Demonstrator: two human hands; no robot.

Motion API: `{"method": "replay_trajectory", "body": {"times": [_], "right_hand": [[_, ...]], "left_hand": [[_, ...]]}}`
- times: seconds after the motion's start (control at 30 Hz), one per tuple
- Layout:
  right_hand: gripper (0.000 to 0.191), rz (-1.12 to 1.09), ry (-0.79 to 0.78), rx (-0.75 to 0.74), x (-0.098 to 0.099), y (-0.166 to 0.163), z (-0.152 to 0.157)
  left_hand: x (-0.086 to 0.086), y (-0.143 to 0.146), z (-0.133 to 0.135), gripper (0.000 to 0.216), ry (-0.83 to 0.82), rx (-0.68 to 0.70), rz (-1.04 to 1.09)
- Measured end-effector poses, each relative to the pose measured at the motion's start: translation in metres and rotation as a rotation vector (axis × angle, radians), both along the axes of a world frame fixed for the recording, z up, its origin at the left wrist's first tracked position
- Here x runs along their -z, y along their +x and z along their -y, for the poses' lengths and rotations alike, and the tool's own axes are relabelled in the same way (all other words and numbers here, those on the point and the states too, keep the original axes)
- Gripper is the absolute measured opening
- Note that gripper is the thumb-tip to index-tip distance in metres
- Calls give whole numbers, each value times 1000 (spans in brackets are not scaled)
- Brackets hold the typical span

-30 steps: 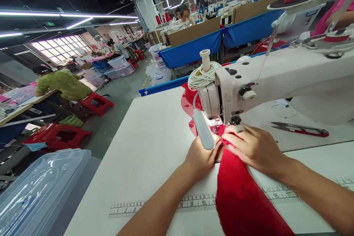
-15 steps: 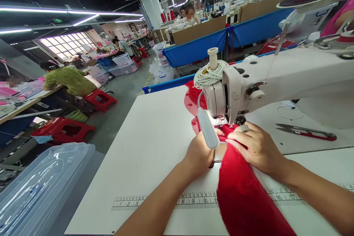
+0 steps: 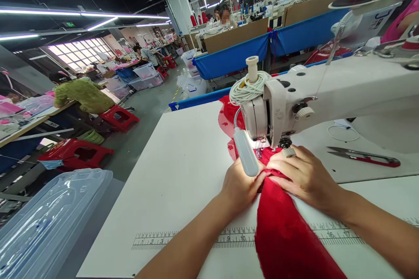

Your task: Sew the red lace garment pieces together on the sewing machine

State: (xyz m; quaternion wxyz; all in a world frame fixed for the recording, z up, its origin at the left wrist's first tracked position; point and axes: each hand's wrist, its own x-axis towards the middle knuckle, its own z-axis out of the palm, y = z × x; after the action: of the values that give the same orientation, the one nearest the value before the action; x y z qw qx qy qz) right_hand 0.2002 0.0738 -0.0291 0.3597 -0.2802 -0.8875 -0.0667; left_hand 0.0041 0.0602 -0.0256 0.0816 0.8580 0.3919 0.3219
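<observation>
A long piece of red fabric runs from the table's front edge up under the head of a white sewing machine. Just in front of the needle area, my left hand pinches the fabric's left edge, partly covered by a clip-on lamp. My right hand is closed on the same cloth from the right, its fingertips close to those of the left. Beyond the machine head, more red and sheer fabric lies on the white table. The needle tip is hard to make out.
Thread snips and a white ring lie right of the machine head. A printed ruler crosses the table front. At left are a clear plastic bin lid and red stools. Co-workers sit farther off.
Both hands have come slightly toward me, and the left fingers now show gripping the fabric edge. The cloth has shifted a little left at the front.
</observation>
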Motion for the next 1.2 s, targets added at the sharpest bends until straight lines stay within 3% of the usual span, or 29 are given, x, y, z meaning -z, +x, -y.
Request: {"method": "replay_trajectory", "body": {"times": [0.27,0.47,0.67,0.8,0.9,1.2], "right_hand": [[23,79,-21,114,1,10,-2],[28,84,-48,114,1,11,-1],[32,105,41,133,0,10,-3],[32,89,19,119,1,11,-4],[32,80,-6,117,2,11,-5],[33,53,23,137,1,10,-4]], "left_hand": [[-2,0,3,27,173,-48,-170],[-2,1,7,27,228,-53,-287],[-12,3,17,36,156,-25,-405],[-20,3,24,59,122,24,-455],[-19,2,27,70,148,11,-498],[-9,1,28,71,172,5,-499]]}}
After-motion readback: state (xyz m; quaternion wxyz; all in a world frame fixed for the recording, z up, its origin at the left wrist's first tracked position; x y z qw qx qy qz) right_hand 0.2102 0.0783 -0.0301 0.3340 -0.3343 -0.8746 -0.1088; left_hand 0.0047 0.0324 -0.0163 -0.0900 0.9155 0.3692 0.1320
